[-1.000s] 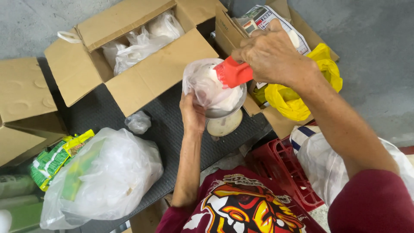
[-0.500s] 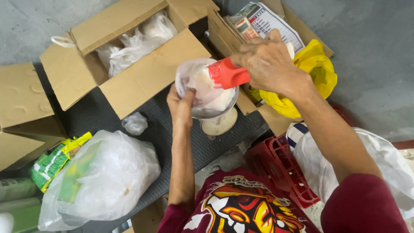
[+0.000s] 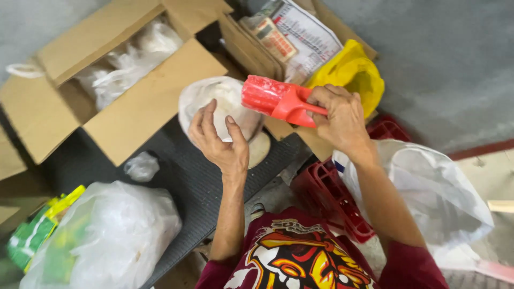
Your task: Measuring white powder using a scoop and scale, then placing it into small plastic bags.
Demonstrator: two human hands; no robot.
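The right hand (image 3: 342, 115) clenches the stiff, light red plastic scoop (image 3: 276, 99) by its handle above the thin, soft plastic bag (image 3: 214, 99), which the left hand's (image 3: 222, 142) fingers cup from beneath.

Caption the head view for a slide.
Right hand holds a red scoop over a white-filled bag steadied by the left hand.
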